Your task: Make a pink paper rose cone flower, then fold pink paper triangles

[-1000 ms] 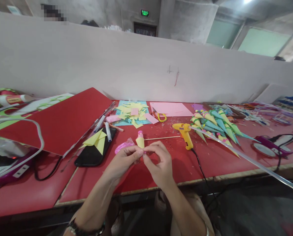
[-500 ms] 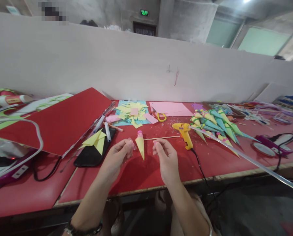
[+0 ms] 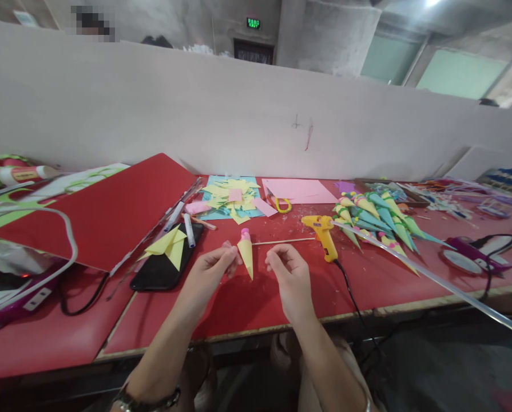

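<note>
Your left hand (image 3: 210, 270) is over the worktop (image 3: 238, 312), its thumb and fingertips close together; pink film (image 3: 227, 244) shows just beside it, and I cannot tell whether you grip it. Your right hand (image 3: 290, 274) is curled, thumb near the fingers; whether anything small sits between them, I cannot tell. Between your hands lies the yellow paper cone (image 3: 246, 256), tip toward you, a pink piece (image 3: 245, 233) at its wide end. A thin stick (image 3: 284, 241) reaches from near the cone to the yellow glue gun (image 3: 324, 237). On your left, folded yellow paper (image 3: 174, 249) rests on a black phone (image 3: 155, 278). Farther right, coloured cones (image 3: 378, 212) lie piled.
</note>
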A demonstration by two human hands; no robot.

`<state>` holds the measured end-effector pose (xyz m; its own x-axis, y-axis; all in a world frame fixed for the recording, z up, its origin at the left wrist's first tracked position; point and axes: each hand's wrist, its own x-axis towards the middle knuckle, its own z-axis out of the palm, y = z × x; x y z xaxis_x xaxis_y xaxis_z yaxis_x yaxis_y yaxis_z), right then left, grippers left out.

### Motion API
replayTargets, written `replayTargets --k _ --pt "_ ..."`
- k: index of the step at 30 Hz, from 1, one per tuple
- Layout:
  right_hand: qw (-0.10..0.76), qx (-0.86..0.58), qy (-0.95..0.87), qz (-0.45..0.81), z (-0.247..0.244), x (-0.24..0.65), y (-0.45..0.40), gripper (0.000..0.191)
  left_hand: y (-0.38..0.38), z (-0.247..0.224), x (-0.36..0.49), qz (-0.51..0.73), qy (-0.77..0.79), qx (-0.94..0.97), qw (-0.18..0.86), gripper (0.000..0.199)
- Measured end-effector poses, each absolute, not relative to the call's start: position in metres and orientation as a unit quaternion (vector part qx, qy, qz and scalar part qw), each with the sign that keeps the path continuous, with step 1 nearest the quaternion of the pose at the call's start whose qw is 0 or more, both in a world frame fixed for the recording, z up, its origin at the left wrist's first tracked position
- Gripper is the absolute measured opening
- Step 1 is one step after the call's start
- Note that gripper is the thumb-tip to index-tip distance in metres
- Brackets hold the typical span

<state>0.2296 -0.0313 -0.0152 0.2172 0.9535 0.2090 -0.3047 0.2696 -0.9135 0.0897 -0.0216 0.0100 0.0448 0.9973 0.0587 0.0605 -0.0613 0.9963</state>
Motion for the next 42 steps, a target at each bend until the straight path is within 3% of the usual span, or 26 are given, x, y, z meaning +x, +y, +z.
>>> replayTargets --k 5,8,13,19,24,29,34,37,42 --pt "0.670 -0.391 -0.418 0.473 -0.0146 0.2300 -0.0313 0.012 -0.0209 0.0102 0.0895 0.483 0.483 0.541 0.491 0.015" --pt "0.678 -0.386 -0.415 0.468 -0.0142 0.2299 -0.0315 0.023 -0.0206 0.0097 0.0904 0.492 0.475 0.528 0.503 0.020" --pt "0.660 -0.402 -0.424 0.471 -0.0121 0.2297 -0.0322 0.011 -0.0235 0.0137 0.0930 0.492 0.471 0.550 0.483 0.025" --pt "0.674 -0.395 -0.403 0.478 -0.0147 0.2300 -0.0309 0.023 -0.0249 0.0139 0.0932 0.490 0.483 0.556 0.467 0.042" --pt "0.665 -0.406 -0.411 0.472 -0.0140 0.2302 -0.0316 0.012 -0.0244 0.0159 0.0928 0.503 0.476 0.553 0.464 0.032" --pt "0.667 -0.404 -0.403 0.479 -0.0133 0.2306 -0.0315 0.018 -0.0222 0.0136 0.0900 0.498 0.458 0.560 0.478 0.019" --pt "0.668 -0.417 -0.405 0.464 -0.0132 0.2307 -0.0317 0.019 -0.0216 0.0110 0.0887 0.523 0.457 0.510 0.508 0.028" --pt "0.645 -0.417 -0.426 0.478 -0.0112 0.2301 -0.0326 0.012 -0.0227 0.0134 0.0890 0.501 0.468 0.543 0.485 0.020" --pt "0.652 -0.415 -0.424 0.472 -0.0126 0.2305 -0.0316 0.022 -0.0236 0.0165 0.0898 0.480 0.470 0.590 0.448 0.026"
